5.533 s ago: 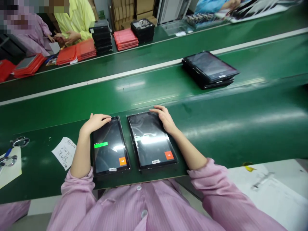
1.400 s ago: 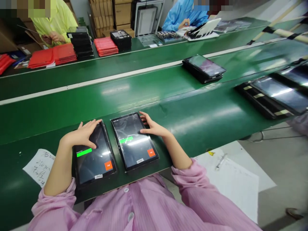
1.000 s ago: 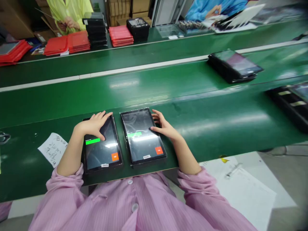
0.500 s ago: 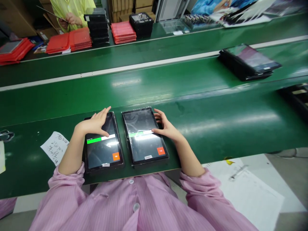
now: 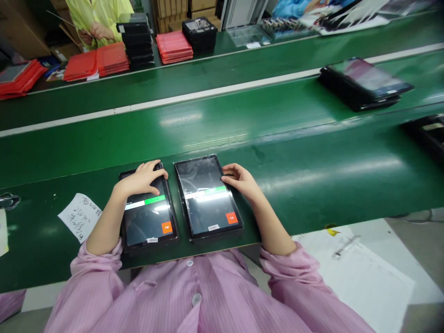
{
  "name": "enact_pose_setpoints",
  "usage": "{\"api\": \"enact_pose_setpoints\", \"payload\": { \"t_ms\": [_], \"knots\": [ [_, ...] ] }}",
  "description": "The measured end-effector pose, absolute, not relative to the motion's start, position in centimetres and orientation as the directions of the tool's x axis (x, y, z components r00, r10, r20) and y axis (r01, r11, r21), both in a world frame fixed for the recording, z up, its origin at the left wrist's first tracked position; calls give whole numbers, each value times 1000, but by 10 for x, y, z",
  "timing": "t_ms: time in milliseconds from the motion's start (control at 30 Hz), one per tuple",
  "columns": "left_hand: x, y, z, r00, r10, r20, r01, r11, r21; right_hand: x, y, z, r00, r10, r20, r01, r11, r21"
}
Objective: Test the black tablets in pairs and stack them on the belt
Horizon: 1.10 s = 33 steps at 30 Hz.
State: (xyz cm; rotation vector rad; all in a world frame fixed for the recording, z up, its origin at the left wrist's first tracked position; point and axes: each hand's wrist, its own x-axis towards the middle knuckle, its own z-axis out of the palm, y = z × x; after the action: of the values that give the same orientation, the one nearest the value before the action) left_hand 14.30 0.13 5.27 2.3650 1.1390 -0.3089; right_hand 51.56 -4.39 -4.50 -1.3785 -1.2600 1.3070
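Two black tablets lie side by side on the green bench, both lit. The left tablet (image 5: 147, 224) and the right tablet (image 5: 210, 210) each show a green and white bar across the screen and an orange-red "Fail" box low on the right. My left hand (image 5: 141, 179) lies over the upper part of the left tablet, fingers apart and bent toward its right edge, thumb over the screen above the bar. My right hand (image 5: 239, 178) is at the right tablet's upper right edge, thumb at the rim and fingers loosely bent beside it, not closed round it.
A handwritten note (image 5: 80, 217) lies left of the tablets. Stacked tablets (image 5: 367, 85) sit on the conveyor at the right. Across it are red sleeves (image 5: 173, 46), a stack of black devices (image 5: 136, 41) and a person in yellow (image 5: 100, 21). White papers (image 5: 374, 277) lie lower right.
On both screens the green part of the bar has switched from left to right. My left fingers have bent down, and my right thumb has drawn back from the screen to the rim.
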Motion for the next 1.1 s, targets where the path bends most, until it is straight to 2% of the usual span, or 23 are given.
{"api": "enact_pose_setpoints", "payload": {
  "t_ms": [133,600,833,1100],
  "knots": [
    [143,3,51,627,663,-409,779,-533,330,516,-44,-41,-23,980,-200,120,-195,-973],
    [141,6,48,639,688,-344,769,-553,321,515,-45,-42,9,978,-208,131,-207,-969],
    [144,6,51,637,689,-346,771,-561,302,511,-44,-41,18,996,-88,168,-90,-982],
    [146,6,55,647,677,-350,762,-581,285,513,-43,-44,28,998,-63,169,-66,-983]
  ]
}}
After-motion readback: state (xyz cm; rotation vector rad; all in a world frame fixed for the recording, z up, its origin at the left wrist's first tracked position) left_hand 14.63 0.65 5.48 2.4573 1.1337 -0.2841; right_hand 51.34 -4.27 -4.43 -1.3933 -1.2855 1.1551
